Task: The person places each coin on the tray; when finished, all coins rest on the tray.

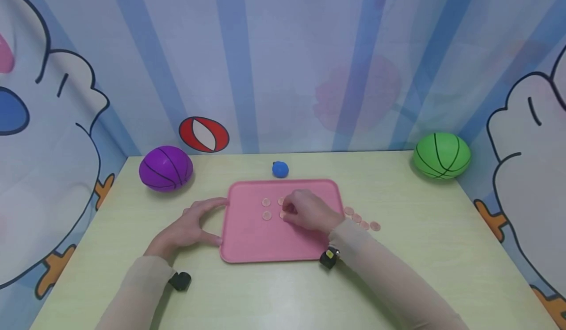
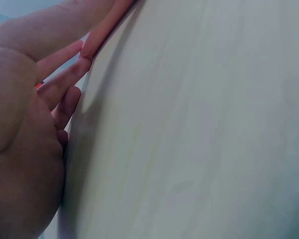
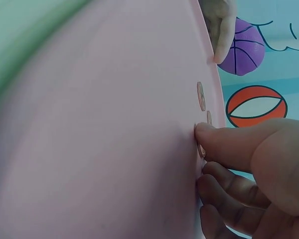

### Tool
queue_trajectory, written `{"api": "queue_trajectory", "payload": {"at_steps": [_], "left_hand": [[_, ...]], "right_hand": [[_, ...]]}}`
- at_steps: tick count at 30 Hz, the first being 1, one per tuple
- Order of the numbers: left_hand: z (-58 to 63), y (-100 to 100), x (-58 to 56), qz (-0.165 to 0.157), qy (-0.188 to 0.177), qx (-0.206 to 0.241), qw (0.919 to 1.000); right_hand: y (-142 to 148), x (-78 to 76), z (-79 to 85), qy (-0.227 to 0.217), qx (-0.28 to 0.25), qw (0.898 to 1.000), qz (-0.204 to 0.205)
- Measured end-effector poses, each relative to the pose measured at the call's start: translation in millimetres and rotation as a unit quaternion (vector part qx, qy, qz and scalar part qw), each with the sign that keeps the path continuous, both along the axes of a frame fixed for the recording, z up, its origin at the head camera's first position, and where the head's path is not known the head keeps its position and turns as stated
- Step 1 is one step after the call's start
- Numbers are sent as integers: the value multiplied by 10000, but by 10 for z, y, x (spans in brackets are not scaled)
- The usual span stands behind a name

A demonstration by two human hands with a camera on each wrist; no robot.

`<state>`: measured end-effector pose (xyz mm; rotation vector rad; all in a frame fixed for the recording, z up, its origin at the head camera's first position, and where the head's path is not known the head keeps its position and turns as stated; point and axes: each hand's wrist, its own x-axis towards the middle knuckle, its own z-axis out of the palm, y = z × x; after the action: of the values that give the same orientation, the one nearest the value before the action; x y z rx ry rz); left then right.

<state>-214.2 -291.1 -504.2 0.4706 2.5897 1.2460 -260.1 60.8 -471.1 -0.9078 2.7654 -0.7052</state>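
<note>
Ball (image 1: 166,168) at far left, purple with black lines, standing well apart from the work, I'd say to leave elbow room. Next along, I have the left hand (image 1: 187,227) spread wide, thumb and fingers reaching the near side of the pink tray (image 1: 247,246), its left edge; it grips nothing, and I read that touch as steadying the tray against sliding. On the tray lie the coins (image 1: 267,215), a left pair in plain sight and a right pair partly covered, set in a tidy square, spaced perhaps so each can be counted. Just behind the tray's rim sits a small blue object (image 1: 280,169), too small to name. And there's the right hand (image 1: 311,212), narrowed, thumb and forefinger pinching the nearer coin of that right pair, low over the tray, probably for exact placing. Beyond the right rim, four loose coins (image 1: 356,217) trail across the table (image 1: 407,261), handy for that hand. Far right, a green ball (image 1: 441,155), well clear.
</note>
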Motion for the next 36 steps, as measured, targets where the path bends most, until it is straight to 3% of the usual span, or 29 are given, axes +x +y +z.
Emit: {"api": "queue_trajectory", "payload": {"at_steps": [10, 19, 27, 36], "left_hand": [[7, 4, 6, 31, -82, -7, 10000], [30, 11, 10, 14, -67, 18, 10000], [29, 11, 14, -31, 24, 25, 10000], [13, -1, 7, -61, 66, 0, 10000]], "right_hand": [[166, -29, -5, 104, -172, 9998, 24], [527, -89, 135, 3, -338, 9993, 168], [869, -94, 225, -288, -413, 9982, -319], [1303, -104, 292, -502, -270, 9967, -583]]}}
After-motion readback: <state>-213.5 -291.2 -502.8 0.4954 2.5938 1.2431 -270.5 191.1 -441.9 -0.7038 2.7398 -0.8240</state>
